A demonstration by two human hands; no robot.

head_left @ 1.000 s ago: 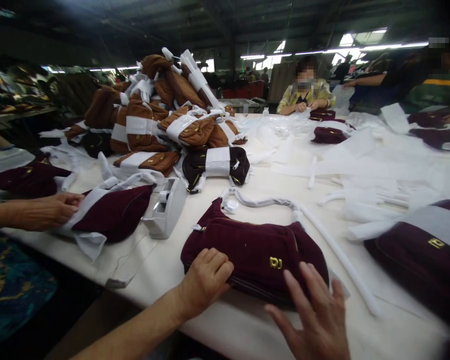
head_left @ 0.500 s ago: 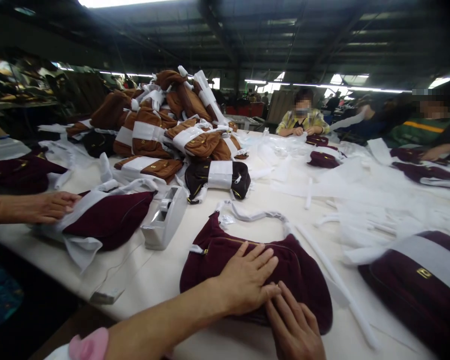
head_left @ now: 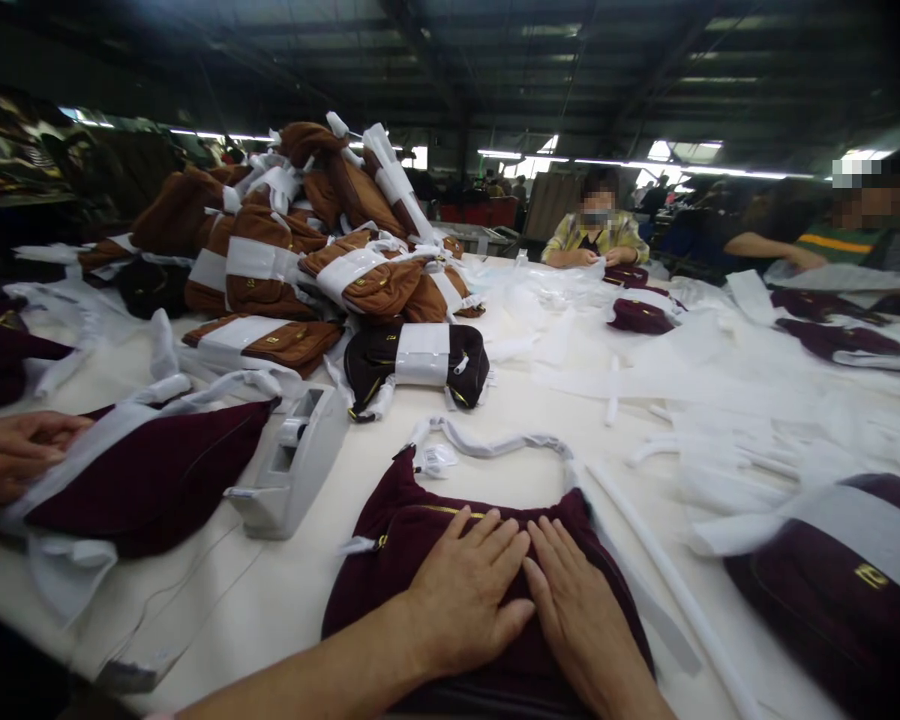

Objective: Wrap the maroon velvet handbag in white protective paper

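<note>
A burgundy shoulder bag [head_left: 390, 590] lies flat on the table in front of me, its white-wrapped strap [head_left: 495, 440] looped away from me. A gold zipper runs across its upper part, with a wrapped pull at the left. My left hand [head_left: 469, 585] rests palm down on the bag's front, fingers stretched out. Beside it, my right hand [head_left: 577, 600] also lies flat on the fabric, its fingertips near the zipper line. The two hands are close together, and neither grips anything.
A grey tape dispenser [head_left: 292, 465] stands left of the bag. Another person's hands [head_left: 22, 455] touch a wrapped burgundy bag [head_left: 172, 470]. Brown bags [head_left: 262, 265] are heaped behind a dark bag [head_left: 379, 365]. A paper-banded burgundy bag [head_left: 810, 580] lies at right. Two people sit across the table.
My right hand has moved up from the bag's lower edge and now lies flat beside my left hand. The view has shifted slightly; the co-worker's hands at left have drawn together.
</note>
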